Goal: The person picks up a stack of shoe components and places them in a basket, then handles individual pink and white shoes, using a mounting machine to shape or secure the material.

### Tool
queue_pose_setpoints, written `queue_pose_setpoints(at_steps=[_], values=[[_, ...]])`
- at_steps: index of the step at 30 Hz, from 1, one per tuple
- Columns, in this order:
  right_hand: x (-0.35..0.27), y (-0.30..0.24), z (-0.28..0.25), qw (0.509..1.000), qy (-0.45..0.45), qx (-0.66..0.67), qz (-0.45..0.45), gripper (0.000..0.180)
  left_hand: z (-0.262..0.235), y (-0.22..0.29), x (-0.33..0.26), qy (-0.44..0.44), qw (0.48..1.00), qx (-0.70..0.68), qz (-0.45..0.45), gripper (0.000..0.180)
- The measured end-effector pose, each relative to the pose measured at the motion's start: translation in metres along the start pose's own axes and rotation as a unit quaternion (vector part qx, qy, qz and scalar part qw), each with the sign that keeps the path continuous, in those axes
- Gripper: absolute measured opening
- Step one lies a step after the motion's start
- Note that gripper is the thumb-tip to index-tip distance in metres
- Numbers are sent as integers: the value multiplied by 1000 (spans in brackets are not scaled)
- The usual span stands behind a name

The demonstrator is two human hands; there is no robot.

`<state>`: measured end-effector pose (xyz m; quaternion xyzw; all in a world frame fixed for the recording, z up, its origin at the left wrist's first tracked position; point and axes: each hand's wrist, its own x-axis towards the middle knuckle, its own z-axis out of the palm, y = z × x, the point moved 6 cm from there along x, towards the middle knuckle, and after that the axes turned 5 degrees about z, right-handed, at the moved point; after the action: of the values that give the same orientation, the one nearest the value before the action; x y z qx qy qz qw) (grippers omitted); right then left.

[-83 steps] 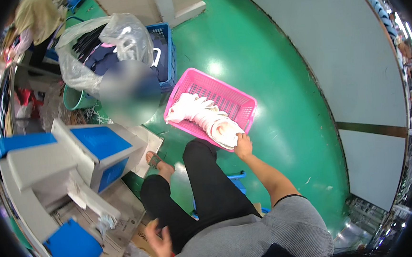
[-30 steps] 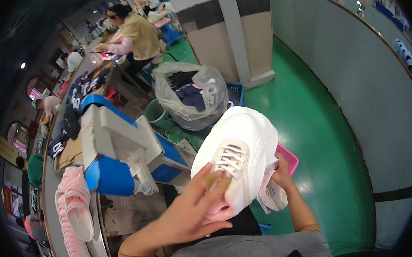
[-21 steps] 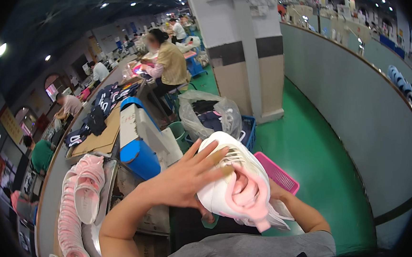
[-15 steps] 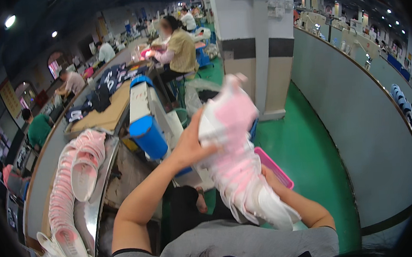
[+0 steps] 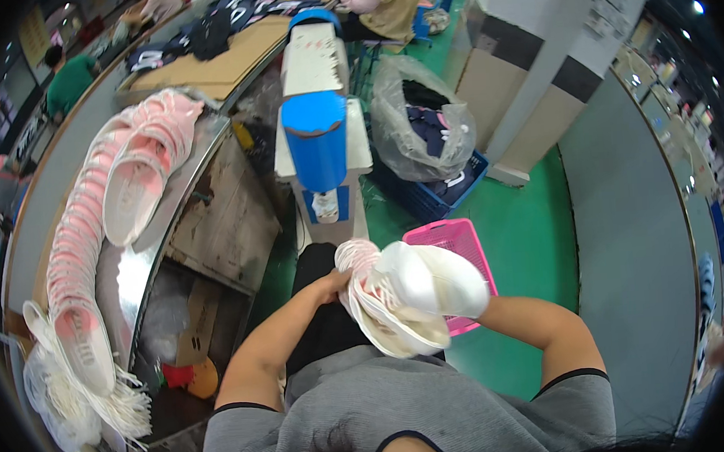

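Note:
A nested stack of white and pink shoe uppers (image 5: 421, 285) is held in front of my body, its white heel ends turned up and to the right. My left hand (image 5: 333, 285) is closed on the pinkish, ribbed left end of the stack. On the other side my right forearm (image 5: 528, 323) runs up to the white end; the right hand is hidden behind the uppers, so its fingers do not show. Just beyond the stack, a pink plastic basket (image 5: 470, 237) sits on the green floor, partly covered by it.
At left, a long row of similar uppers (image 5: 78, 254) lies on a metal-topped bench (image 5: 118, 281) beside white laces (image 5: 127, 410). Ahead stands a white machine with a blue cover (image 5: 318, 137). A blue crate (image 5: 472, 176) holds a plastic bag of dark pieces. A grey partition (image 5: 631, 232) runs along the right.
The stack has come down and swung from upright to lying across my front, white end to the right. My left hand has lowered with it. The view has tilted down, showing more of the basket and crate.

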<state>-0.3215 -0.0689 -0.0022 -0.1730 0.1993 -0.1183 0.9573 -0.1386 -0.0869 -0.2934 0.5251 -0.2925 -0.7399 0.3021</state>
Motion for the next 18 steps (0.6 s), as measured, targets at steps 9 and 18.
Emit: queue_pose_setpoints(at_steps=[9, 18], values=[[73, 38, -36, 949, 75, -287, 109, 72, 107, 295, -199, -242, 921, 102, 287, 47], [36, 39, -81, 866, 357, -347, 44, 96, 81, 179, -195, -305, 790, 514, -138, 90]])
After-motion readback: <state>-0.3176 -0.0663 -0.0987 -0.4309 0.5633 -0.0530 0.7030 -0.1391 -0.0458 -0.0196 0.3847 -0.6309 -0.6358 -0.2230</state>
